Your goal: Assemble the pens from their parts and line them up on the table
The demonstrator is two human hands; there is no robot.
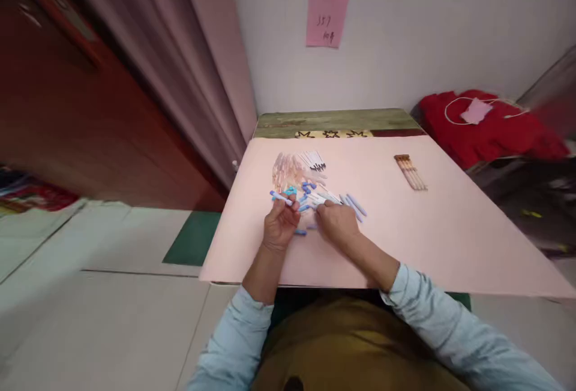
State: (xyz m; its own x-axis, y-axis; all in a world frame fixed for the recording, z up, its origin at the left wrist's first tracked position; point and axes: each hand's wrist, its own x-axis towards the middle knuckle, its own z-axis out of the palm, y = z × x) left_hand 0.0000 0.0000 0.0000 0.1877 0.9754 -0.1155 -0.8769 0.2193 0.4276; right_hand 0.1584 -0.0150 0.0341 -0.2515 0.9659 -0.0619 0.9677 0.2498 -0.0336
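Left hand [281,223] holds one bluish pen [279,196] (probably).

A person's two hands work over small pen-like parts on a pink-covered table [405,247].
The left hand [281,223] pinches a pale blue barrel [281,198] between its fingers; the right hand [337,220] curls at the pile, its grip hidden. Beyond lie translucent pinkish pieces [284,169] and black-tipped white sticks [311,159]; lavender barrels [356,204] lie just beside the right hand, and a brown-topped row of pens [410,172] lies well apart, farther right.
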